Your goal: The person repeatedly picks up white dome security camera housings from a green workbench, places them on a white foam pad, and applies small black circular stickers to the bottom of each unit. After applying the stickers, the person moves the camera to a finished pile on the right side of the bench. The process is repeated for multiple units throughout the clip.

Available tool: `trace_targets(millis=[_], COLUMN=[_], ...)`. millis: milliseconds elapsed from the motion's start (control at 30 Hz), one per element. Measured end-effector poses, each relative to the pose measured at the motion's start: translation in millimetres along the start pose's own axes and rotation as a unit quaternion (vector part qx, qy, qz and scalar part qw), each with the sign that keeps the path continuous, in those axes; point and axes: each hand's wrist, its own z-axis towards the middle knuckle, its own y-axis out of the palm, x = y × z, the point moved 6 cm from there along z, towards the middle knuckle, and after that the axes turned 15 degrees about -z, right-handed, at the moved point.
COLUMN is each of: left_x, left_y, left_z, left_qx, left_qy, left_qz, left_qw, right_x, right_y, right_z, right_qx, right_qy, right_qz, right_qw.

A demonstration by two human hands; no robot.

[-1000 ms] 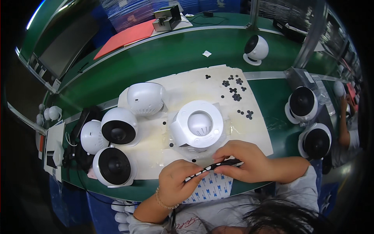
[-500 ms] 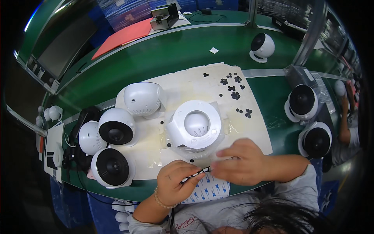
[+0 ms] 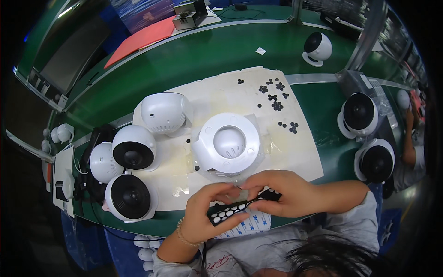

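Between my two hands is a black adhesive-pad sheet [image 3: 226, 213] with rows of white round spots. My left hand [image 3: 199, 208] grips its left end, thumb across the spotted face. My right hand [image 3: 288, 194] has hold of the other end, fingers curled round it. The fingertips of both hands almost meet above the sheet; a small dark bit shows there, too small to name. Under the hands lies a blue-and-white printed liner sheet [image 3: 256, 223]. Just beyond them a white ball-shaped camera rests with its ring base [image 3: 250, 134] facing up on clear film.
Several white cameras, one a black-faced unit [image 3: 131, 196], cluster at the left. Two more, including a lower unit [image 3: 376, 159], stand at the right. Small black round pads [image 3: 277, 106] lie on the cream board [image 3: 217, 99]. Another person's arm [image 3: 409, 138] shows at far right.
My right hand, blurred before, has come down onto the sheet's right end. The sheet has tilted so more of its white spots show. The view has shifted slightly.
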Motion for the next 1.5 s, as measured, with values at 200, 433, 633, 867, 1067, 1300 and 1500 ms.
trace_targets(millis=[200, 433, 633, 867, 1067, 1300, 1500], left_x=[13, 12, 12, 12, 12, 12, 12], left_y=[7, 12, 4, 3, 3, 6, 6], left_z=[4, 7, 4, 2, 1, 1, 0], left_qx=[-0.185, -0.213, -0.186, -0.138, -0.111, -0.111, -0.114], left_qy=[0.113, 0.102, 0.114, 0.145, 0.123, 0.113, 0.152], left_qz=[0.137, 0.108, 0.144, 0.152, 0.176, 0.184, 0.184], left_qw=[0.967, 0.966, 0.965, 0.968, 0.97, 0.97, 0.964], right_x=[10, 18, -2, -7, -10, -12, -7], right_y=[3, 12, -3, -3, -4, 0, -3], right_z=[-4, -4, -4, -5, -2, -1, 0], right_qx=[-0.027, -0.085, 0.041, 0.091, 0.127, 0.111, 0.115], right_qy=[0.01, 0.055, -0.048, -0.098, -0.111, -0.141, -0.111], right_qz=[0.117, 0.167, -0.075, -0.127, -0.107, -0.172, -0.121], right_qw=[0.993, 0.981, 0.995, 0.983, 0.98, 0.969, 0.98])
